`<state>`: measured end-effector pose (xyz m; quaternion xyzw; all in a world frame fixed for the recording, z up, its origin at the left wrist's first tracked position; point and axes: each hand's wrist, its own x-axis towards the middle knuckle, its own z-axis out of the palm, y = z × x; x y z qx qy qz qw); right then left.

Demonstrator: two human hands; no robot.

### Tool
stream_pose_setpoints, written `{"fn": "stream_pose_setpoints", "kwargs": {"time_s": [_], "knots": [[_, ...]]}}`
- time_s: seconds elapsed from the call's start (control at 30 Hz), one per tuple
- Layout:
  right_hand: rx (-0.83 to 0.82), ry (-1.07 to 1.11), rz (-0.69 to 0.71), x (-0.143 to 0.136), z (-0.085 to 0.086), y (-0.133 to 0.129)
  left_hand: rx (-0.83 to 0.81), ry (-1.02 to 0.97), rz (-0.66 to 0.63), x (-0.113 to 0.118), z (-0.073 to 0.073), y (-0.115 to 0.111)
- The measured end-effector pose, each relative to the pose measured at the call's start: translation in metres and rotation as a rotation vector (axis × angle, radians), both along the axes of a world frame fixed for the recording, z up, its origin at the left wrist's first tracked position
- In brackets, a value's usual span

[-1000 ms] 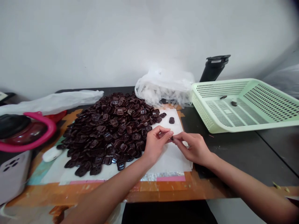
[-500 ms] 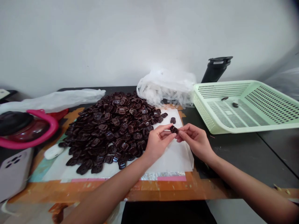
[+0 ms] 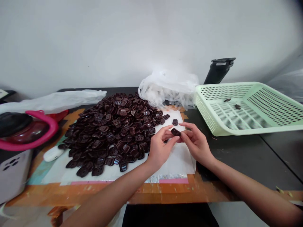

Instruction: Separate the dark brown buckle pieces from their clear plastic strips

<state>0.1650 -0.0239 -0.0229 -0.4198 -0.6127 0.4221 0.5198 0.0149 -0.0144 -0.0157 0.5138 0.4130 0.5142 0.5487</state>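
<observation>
Between my two hands is a small dark brown, glossy slotted plastic piece (image 3: 175,132), held over white paper. My left hand (image 3: 161,145) pinches its left end between thumb and fingers. At its right end, the thumb and fingers of my right hand (image 3: 197,143) are closed on it, with the index finger raised off it. A similar loose piece (image 3: 175,122) lies on the paper just beyond my fingertips. To the left spreads a large heap of the same brown pieces (image 3: 111,132).
A pale green perforated basket (image 3: 236,130) at the right holds two brown pieces. Behind the heap sits a clear plastic bag (image 3: 169,85) of whitish bits, near a black container (image 3: 219,71). A phone (image 3: 15,176), white mouse-like object (image 3: 53,154) and pink-handled pot (image 3: 53,126) stand left.
The brown piece has been turned to lie more sideways between my hands. My right index finger has lifted away from it. The heap and basket look the same.
</observation>
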Motion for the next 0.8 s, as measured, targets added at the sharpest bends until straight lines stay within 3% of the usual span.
{"fn": "stream_pose_setpoints", "kwargs": {"time_s": [0.13,0.37,0.7,0.8], "knots": [[0.054,-0.089,-0.01,-0.001,0.0,-0.001,0.062,0.059,0.027,-0.001,0.001,-0.004],[0.013,-0.05,-0.017,-0.002,-0.004,-0.001,0.334,0.302,0.132,-0.006,0.002,-0.001],[0.068,-0.267,-0.041,-0.003,-0.002,-0.005,0.37,0.39,0.102,-0.009,0.0,0.005],[0.126,-0.358,-0.055,-0.004,-0.002,-0.006,0.424,0.493,0.032,-0.015,0.001,0.012]]}}
